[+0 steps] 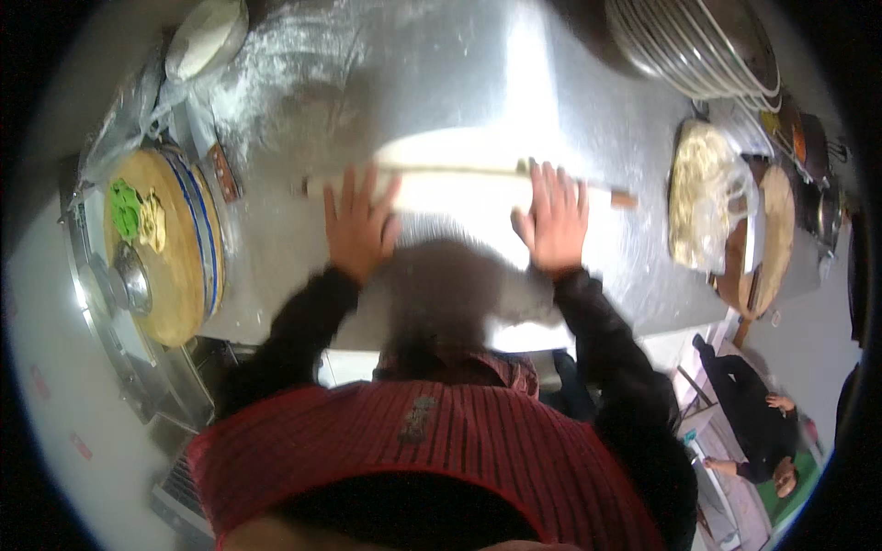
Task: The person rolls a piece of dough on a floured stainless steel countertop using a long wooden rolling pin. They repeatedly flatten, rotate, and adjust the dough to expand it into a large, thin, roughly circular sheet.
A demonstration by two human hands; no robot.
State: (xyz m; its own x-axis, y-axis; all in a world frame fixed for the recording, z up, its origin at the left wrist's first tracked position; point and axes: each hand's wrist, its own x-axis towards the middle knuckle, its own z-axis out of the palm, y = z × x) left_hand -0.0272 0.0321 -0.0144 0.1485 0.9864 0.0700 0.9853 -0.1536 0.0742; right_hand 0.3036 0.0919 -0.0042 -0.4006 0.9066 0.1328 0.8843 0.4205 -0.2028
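My left hand [360, 220] lies palm down, fingers spread, on the left part of a long pale rolling pin [448, 189]. My right hand [557, 217] rests palm down near the pin's other end, thumb apart from the fingers. A brown handle end [624, 200] sticks out to the right of it. Just beyond the pin, a sheet of pale dough [448, 149] spreads on the steel worktop [441, 82]; glare blurs its edges, and how much dough lies under the pin cannot be told.
At left are a cleaver [224, 172], a round wooden board [165, 296] with green and yellow dough [125, 209], and a flour bowl [207, 41]. At right stand stacked plates [689, 48], bagged dough [699, 200] and another round board [775, 241]. Another person [751, 413] is at lower right.
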